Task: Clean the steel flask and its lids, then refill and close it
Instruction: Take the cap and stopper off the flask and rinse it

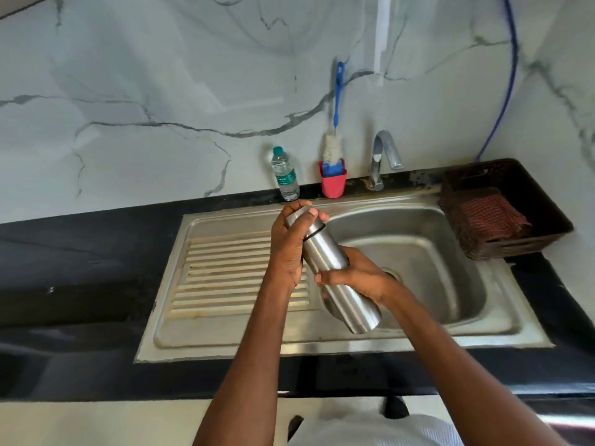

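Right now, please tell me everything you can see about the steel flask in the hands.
The steel flask is a slim cylinder of brushed, silvery metal with a black ring below its cap. The cap is still on. It is held tilted over the sink, cap end up and away from the person, base low and near. The left hand grips the cap end, thumb across it. The right hand grips the middle of the body. Nothing else touches it, and its contents cannot be seen.
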Tool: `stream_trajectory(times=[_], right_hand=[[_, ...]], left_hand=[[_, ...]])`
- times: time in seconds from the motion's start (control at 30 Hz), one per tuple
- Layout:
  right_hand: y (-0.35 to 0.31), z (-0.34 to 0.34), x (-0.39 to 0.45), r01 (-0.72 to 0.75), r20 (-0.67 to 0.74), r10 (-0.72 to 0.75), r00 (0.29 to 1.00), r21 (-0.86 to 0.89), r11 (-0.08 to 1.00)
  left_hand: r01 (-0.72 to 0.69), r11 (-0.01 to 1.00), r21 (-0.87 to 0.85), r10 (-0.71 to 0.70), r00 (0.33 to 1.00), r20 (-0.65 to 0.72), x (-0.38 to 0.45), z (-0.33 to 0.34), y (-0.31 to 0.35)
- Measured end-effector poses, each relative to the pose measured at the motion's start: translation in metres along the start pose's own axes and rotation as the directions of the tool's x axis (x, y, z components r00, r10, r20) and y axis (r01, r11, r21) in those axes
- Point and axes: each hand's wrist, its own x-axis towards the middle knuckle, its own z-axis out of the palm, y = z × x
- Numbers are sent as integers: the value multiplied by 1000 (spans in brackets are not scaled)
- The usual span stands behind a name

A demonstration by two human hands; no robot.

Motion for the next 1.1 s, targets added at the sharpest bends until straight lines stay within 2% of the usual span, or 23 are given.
stream_trajectory(times=[0.1,0.13,0.2,0.23,0.27,0.33,0.4,0.47,0.5,0.57,0.63,0.7,0.77,0.9,1.03,1.1], right_hand=[[2,-9,-8,36,-93,-48,994,-128,991],[3,-12,-8,24,-175,-72,982,-260,965],[5,-18,-7,-69,-342,-142,929,-537,841],[5,-23,-7,-86,-364,-157,918,-570,817],[7,-30,-5,-79,-362,-152,920,-549,832],[11,-46,-5,-68,-348,-118,930,-480,875],[12,-59,-4,-45,-333,-105,937,-414,909],[13,-67,-2,-10,-301,-99,948,-341,940],[13,-69,0,4,-287,-103,952,-324,946],[11,-67,6,12,-274,-105,956,-320,947],[9,-62,12,17,-278,-114,954,-328,945],[7,-55,18,24,-278,-133,951,-363,932],[4,-48,24,27,-286,-138,948,-361,932],[-2,-40,33,14,-323,-125,938,-327,945],[-3,-27,41,12,-322,-131,938,-348,937],[-2,-19,44,12,-330,-135,934,-351,936]], left_hand=[[-24,999,39,27,998,-57,1,22,-9],[-28,997,71,36,993,-115,2,31,-12],[-25,986,162,64,968,-242,4,47,-19],[-14,983,182,63,962,-267,4,53,-21],[3,981,195,47,966,-254,5,59,-22],[61,981,183,-36,990,-134,7,62,-21],[148,987,62,-150,988,35,9,54,-17],[165,986,-22,-160,976,147,10,42,-16],[142,990,-6,-139,978,154,11,37,-17],[85,995,57,-89,993,75,12,37,-19],[83,991,108,-80,996,-32,15,42,-18],[85,984,159,-77,995,-59,19,42,-19],[124,980,153,-128,992,19,26,30,-15],[180,984,7,-177,959,224,40,-3,-5],[110,987,119,-128,980,152,46,-11,-3],[130,982,138,-155,970,189,47,-15,-2]])
